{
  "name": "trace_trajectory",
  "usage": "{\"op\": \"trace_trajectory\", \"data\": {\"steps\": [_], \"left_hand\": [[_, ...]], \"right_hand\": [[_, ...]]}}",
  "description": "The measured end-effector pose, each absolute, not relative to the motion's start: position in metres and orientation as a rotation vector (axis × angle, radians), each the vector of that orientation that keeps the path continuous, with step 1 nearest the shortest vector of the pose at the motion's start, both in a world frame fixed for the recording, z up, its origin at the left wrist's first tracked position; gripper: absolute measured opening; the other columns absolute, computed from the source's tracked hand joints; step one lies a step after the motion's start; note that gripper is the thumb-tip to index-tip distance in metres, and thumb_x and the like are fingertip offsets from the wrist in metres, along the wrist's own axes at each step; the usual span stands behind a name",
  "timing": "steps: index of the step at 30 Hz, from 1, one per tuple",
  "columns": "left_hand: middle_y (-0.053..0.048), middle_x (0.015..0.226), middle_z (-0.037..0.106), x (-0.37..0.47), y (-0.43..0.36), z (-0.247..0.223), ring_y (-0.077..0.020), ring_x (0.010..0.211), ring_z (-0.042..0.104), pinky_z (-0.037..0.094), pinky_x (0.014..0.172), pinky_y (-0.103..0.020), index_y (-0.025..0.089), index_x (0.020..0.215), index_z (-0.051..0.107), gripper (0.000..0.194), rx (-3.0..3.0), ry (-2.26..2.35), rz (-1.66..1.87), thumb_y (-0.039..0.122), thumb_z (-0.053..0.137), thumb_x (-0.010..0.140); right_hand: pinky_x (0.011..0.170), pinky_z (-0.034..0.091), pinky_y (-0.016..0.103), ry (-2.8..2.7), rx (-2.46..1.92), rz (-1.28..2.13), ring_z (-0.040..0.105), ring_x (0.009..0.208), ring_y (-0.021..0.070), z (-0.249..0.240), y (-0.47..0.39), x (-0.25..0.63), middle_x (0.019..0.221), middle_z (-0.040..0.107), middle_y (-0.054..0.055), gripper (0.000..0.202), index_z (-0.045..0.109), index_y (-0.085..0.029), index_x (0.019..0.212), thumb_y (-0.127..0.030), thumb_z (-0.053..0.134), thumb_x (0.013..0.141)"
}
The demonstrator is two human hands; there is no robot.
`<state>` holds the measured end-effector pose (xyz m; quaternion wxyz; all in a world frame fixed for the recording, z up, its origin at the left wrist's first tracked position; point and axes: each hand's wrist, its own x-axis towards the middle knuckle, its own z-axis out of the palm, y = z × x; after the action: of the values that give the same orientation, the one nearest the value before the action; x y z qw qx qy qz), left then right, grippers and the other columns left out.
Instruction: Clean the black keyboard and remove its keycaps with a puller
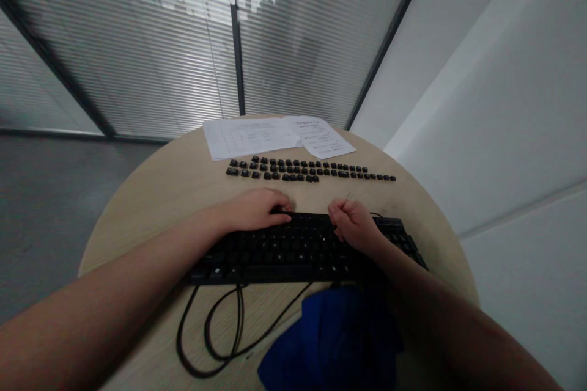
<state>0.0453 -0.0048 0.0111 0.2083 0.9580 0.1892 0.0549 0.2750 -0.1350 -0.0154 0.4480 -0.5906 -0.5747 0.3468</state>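
Note:
A black keyboard lies across the round table in front of me. My left hand is closed on its far edge, left of the middle, with the thumb resting on top and the fingertips curled behind. Over the right part of the keys, my right hand is closed in a pinch. A thin wire-like piece sticks up from its fingers; the rest is hidden by the hand. Beyond the keyboard, several loose black keycaps lie in rough rows.
Printed paper sheets lie at the far side of the wooden table. A looped black cable runs along the near side, beside a blue cloth-like item. Behind stand glass panels with blinds and a white wall.

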Motion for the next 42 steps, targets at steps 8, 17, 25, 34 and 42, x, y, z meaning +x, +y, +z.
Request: {"op": "trace_trajectory", "data": {"steps": [8, 17, 25, 34, 42], "left_hand": [[-0.002, 0.088, 0.072, 0.045, -0.004, 0.007, -0.0189, 0.08, 0.065, 0.043, 0.072, -0.03, 0.022, 0.093, 0.074, 0.017, 2.632, 0.504, 0.205, 0.032, 0.061, 0.087], [-0.003, 0.09, 0.073, 0.045, -0.005, 0.008, -0.0188, 0.081, 0.066, 0.044, 0.074, -0.029, 0.022, 0.093, 0.074, 0.017, 2.621, 0.49, 0.22, 0.03, 0.061, 0.088], [-0.002, 0.086, 0.073, 0.044, 0.001, 0.001, -0.0182, 0.079, 0.066, 0.044, 0.073, -0.029, 0.023, 0.09, 0.075, 0.014, 2.617, 0.461, 0.246, 0.03, 0.063, 0.087], [-0.006, 0.113, 0.072, 0.047, -0.038, 0.034, -0.0226, 0.103, 0.066, 0.048, 0.09, -0.034, 0.024, 0.121, 0.068, 0.031, 2.661, 0.323, 0.508, 0.031, 0.062, 0.092], [-0.005, 0.098, 0.073, 0.053, -0.053, 0.034, -0.0208, 0.09, 0.067, 0.049, 0.08, -0.032, 0.021, 0.102, 0.071, 0.016, 2.652, 0.277, 0.601, 0.025, 0.057, 0.095]], "right_hand": [[0.046, 0.025, 0.025, -1.785, -1.398, 0.507, 0.037, 0.042, 0.0093, 0.0, -0.143, 0.264, 0.043, 0.044, -0.004, 0.039, 0.049, -0.021, 0.048, -0.028, 0.058, 0.085], [0.042, 0.027, 0.024, -1.562, -1.453, 0.461, 0.039, 0.039, 0.0112, -0.013, -0.148, 0.267, 0.04, 0.044, -0.003, 0.041, 0.046, -0.023, 0.049, -0.032, 0.052, 0.089], [0.035, 0.031, 0.021, -1.048, -1.301, 0.53, 0.039, 0.032, 0.0098, -0.016, -0.137, 0.277, 0.04, 0.041, -0.007, 0.038, 0.046, -0.024, 0.06, -0.045, 0.052, 0.091], [0.036, 0.033, 0.019, -1.076, -1.218, 0.711, 0.046, 0.033, 0.0096, -0.003, -0.135, 0.262, 0.041, 0.046, -0.007, 0.038, 0.05, -0.022, 0.066, -0.052, 0.059, 0.089], [0.032, 0.03, 0.018, -0.998, -1.148, 0.872, 0.048, 0.033, 0.0106, 0.005, -0.139, 0.252, 0.041, 0.047, -0.008, 0.042, 0.048, -0.022, 0.07, -0.059, 0.061, 0.086]]}}
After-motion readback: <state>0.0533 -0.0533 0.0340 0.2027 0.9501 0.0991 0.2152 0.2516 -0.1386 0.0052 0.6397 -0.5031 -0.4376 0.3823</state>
